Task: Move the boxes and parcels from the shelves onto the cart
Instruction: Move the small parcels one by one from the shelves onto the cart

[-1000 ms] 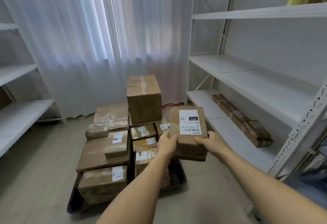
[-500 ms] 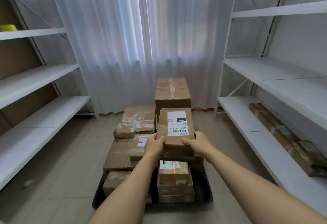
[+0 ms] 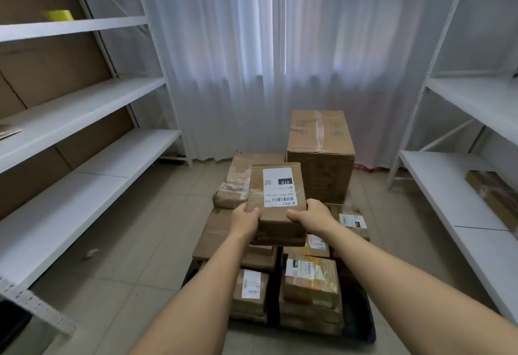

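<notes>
held parcel: a flat brown cardboard parcel with a white shipping label (image 3: 277,200), carried above the middle of the cart, not resting on anything.
orientation: its long axis runs away from the person toward the curtain; the labelled face looks up and tilts back toward the camera, the far end higher than the near end. the label's print reads upside down from here.
left hand: the left hand (image 3: 246,220) is clamped on the parcel's near left corner, thumb on top, fingers under.
right hand: the right hand (image 3: 314,215) is clamped on the near right corner in the same way.
cart: a low black flat cart (image 3: 361,326) on the tiled floor, loaded with brown cardboard boxes and taped parcels.
cart contents: a tall brown taped carton (image 3: 321,155) stands upright at the far right corner; a tape-wrapped flat parcel (image 3: 238,183) lies at the far left; a stack of small labelled boxes (image 3: 311,293) fills the near right, and a small labelled box (image 3: 249,293) sits at the near left, partly hidden by the left forearm.
shelves: white metal shelving (image 3: 84,107) along the left wall; white shelving (image 3: 476,96) along the right, with a long brown parcel (image 3: 493,197) lying on its lower shelf.
</notes>
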